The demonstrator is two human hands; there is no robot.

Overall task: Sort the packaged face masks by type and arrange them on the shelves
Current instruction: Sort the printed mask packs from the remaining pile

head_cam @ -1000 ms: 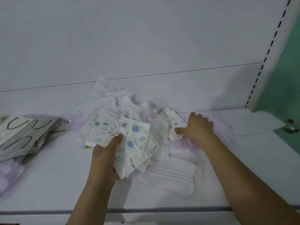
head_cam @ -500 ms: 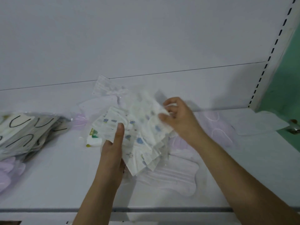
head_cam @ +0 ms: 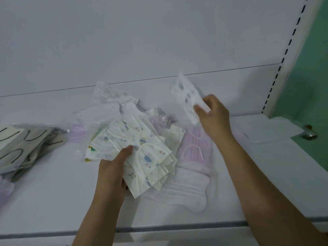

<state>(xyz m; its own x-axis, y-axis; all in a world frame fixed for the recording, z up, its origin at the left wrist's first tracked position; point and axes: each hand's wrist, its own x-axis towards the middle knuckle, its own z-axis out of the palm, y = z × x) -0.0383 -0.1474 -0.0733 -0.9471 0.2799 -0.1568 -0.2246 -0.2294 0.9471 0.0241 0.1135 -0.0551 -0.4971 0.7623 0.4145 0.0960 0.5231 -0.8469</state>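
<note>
Nearest: front lip of white shelf (head_cam: 53,201), grey strip along its edge.

Left hand (head_cam: 113,169): gripping a fanned stack of cartoon-print masks (head_cam: 142,157) in clear wrappers, thumb pressed on top, fingers hidden beneath. Stack held low over the shelf, overlapping the loose pile.

Just right of stack: white ribbed mask (head_cam: 186,192) lying flat on the shelf, partly under the stack. Behind it, pink mask (head_cam: 195,148) with white ear loops, lying flat, touching the white one.

Right hand (head_cam: 214,118): raised above the pile, pinching a single cartoon-print mask packet (head_cam: 188,100) between thumb and fingers. Packet tilted, blurred, clear of the pile.

Behind the stack: loose pile of mixed packets (head_cam: 110,107), white and pale, overlapping, leaning toward the back panel (head_cam: 159,41).

Far left: bag of white masks with black loops (head_cam: 21,144), lying on the shelf, well apart from the pile. Pale lilac masks (head_cam: 5,185) at the left edge, partly cut off.

Far right: flat white packet (head_cam: 266,130) at the shelf end, beside the slotted upright (head_cam: 284,55). Green wall (head_cam: 312,86) beyond.
</note>
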